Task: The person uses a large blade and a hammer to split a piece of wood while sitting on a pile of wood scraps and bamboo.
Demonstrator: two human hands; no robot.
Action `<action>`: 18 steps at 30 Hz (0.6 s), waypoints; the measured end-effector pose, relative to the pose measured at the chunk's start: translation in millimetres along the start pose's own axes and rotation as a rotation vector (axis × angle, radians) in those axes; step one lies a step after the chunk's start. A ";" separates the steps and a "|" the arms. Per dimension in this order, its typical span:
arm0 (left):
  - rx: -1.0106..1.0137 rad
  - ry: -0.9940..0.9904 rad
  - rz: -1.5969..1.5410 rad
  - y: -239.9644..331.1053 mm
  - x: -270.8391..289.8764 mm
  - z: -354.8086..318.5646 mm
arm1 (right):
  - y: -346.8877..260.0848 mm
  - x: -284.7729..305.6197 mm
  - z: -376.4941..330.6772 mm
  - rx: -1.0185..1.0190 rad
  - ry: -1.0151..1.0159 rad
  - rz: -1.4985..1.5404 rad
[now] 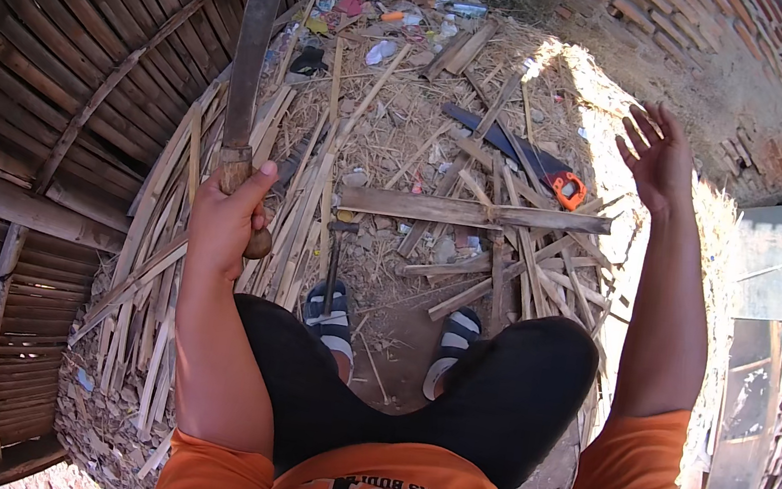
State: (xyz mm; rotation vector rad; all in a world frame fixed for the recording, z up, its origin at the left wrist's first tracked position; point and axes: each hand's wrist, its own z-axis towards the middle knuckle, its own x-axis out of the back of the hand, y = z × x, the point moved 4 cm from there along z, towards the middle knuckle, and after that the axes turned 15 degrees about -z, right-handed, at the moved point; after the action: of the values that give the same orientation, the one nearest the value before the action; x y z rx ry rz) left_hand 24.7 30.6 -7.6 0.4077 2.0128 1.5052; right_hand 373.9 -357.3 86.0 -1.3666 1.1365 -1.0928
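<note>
My left hand [227,217] is wrapped round the wooden handle of a machete [254,52], whose broad dark blade points up and away from me. Raised at the far right, my right hand [658,159] has its fingers spread and holds nothing. Between my arms a split bamboo piece [417,207] lies crosswise on the litter in front of my feet. Beyond it rests a handsaw [516,149] with an orange and black handle. A hammer [336,262] with a dark head stands or lies beside my left foot; its exact pose is hard to tell.
Long bamboo strips [292,199] lie in a heap on the left, and more wood pieces [539,267] are scattered at the right. A slatted bamboo wall [63,74] closes the left side. Behind are scraps of rubbish [379,51] and a brick wall [729,83].
</note>
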 end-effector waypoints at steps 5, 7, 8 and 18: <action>0.052 -0.026 0.050 -8.3 -1.0 12.0 | 225.0 87.3 33.7 -0.707 0.439 -0.267; 0.036 0.012 0.025 -10.5 -2.8 10.8 | 257.6 93.6 35.0 -0.805 0.523 -0.273; 0.032 0.027 0.017 -10.4 -5.2 10.6 | 273.0 100.8 37.5 -0.835 0.538 -0.251; 0.022 -0.007 0.054 -18.3 -37.0 12.3 | 373.9 165.9 102.9 -0.857 0.677 -0.042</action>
State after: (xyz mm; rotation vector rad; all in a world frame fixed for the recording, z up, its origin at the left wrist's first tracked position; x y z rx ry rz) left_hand 63.0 13.4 -17.2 0.4791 2.0292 1.5126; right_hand 471.0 -525.2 -288.6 -1.6938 2.2601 -1.1870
